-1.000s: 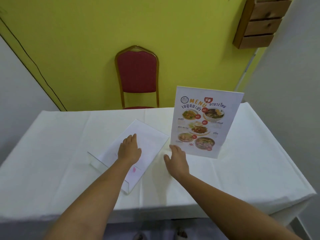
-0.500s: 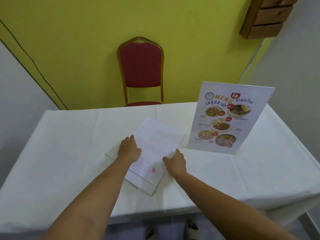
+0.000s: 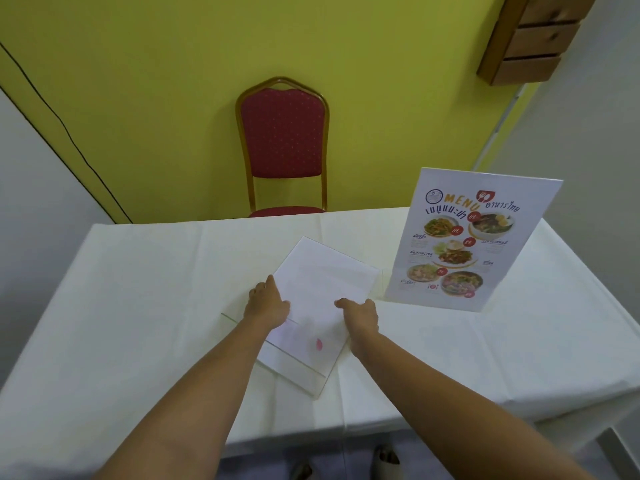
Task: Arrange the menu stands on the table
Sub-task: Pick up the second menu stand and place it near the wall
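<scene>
White-clothed worktop (image 3: 138, 306): one menu stand (image 3: 467, 240) is upright; the flat stand (image 3: 322, 299) lies between your left hand (image 3: 266, 304) and right hand (image 3: 360, 315), fingers seemingly gripping its edges. Next, raise it upright.

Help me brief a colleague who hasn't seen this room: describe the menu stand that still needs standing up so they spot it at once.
Find the white-clothed table in front of the red chair. Near its middle, between the left hand and right hand, a clear stand lies flat. Unlike the upright colour menu to its right, it shows only a blank white sheet.
</scene>
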